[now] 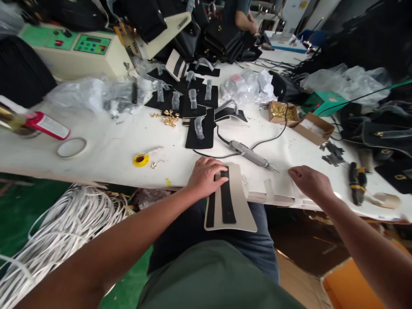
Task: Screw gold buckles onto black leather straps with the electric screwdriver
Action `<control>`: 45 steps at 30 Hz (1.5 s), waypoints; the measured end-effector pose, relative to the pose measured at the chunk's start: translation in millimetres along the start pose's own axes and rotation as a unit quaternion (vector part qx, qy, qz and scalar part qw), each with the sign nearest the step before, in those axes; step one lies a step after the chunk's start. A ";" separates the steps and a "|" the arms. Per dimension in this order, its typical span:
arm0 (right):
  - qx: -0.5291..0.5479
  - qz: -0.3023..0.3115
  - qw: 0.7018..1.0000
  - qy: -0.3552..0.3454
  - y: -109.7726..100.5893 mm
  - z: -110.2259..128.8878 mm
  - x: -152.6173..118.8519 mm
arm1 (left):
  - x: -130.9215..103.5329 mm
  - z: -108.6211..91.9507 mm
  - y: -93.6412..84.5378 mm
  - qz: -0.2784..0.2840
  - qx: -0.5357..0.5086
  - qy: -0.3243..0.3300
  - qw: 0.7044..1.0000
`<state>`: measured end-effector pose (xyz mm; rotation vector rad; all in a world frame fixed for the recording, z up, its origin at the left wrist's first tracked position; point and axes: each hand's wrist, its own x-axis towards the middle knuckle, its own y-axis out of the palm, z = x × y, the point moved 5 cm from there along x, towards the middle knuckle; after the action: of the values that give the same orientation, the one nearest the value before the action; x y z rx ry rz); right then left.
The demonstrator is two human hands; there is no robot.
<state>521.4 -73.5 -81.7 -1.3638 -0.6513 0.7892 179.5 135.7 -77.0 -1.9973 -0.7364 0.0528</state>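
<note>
— Where's the left hand?
— The left hand [206, 177], palm down, wrist low, has its grip closed on the upper left of a cream panel with black strips [240, 193], overhanging the surface's [106, 148] front edge above the lap.
— Its feel?
— Probably light, semi-stiff; best held flat by its edges.
— And rightmost?
— The right hand [310, 182], forearm angled inward, grip curled closed; contents, I can't tell.

Green-and-cream control box [116, 56], crumpled clear plastic [83, 93], tape ring [71, 156], piled white cord [67, 223]
</note>
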 end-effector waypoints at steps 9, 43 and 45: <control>0.046 -0.056 0.996 0.053 -4.3 -0.7 -4.6 | -0.8 -0.6 1.1 0.003 -0.015 -0.006 1.000; 0.366 0.162 0.916 -0.034 27.8 224.3 -8.6 | 0.1 1.9 2.8 0.018 -0.048 -0.033 0.998; 0.379 0.182 0.907 -0.018 30.6 223.1 -2.9 | 0.7 1.4 2.2 0.020 -0.045 -0.032 0.998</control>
<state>338.1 57.3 -87.7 -0.7475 -0.0673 1.2105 180.6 136.3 -79.3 -2.1039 -0.7503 0.1091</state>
